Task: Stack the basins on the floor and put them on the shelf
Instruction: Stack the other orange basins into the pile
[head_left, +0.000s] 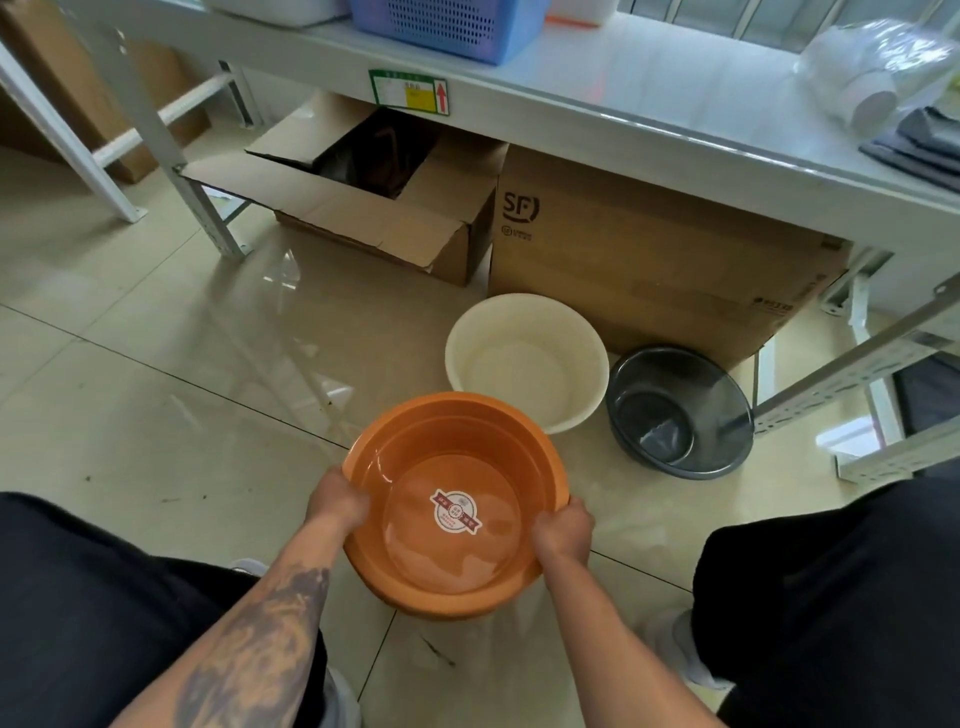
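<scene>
1. At the bottom centre of the view, the left hand (335, 501) and the right hand (563, 530) each clamp the rim of an orange basin (457, 561), fingers curled over opposite edges. The thumbs are hidden, so how deep the hold goes cannot be told.
2. Whether the basin rests on the tiled floor (156, 395) or hangs just above it cannot be told; it is open side up, with a round sticker (456, 512) on its bottom.
3. Risk: the plastic looks glossy, so a rim-only hold could slip if the basin tips.
4. Just beyond it sits a cream basin (527, 358), and beside that a dark grey basin (680, 410), both upright on the floor and close together.
5. Risk: nesting in the wrong size order could jam or wobble the stack.
6. Risk: cardboard boxes (649, 260) crowd the basins from behind, and the shelf (597, 88) above already holds a blue basket (447, 26) and bags, so a lifted stack could knock something.
</scene>
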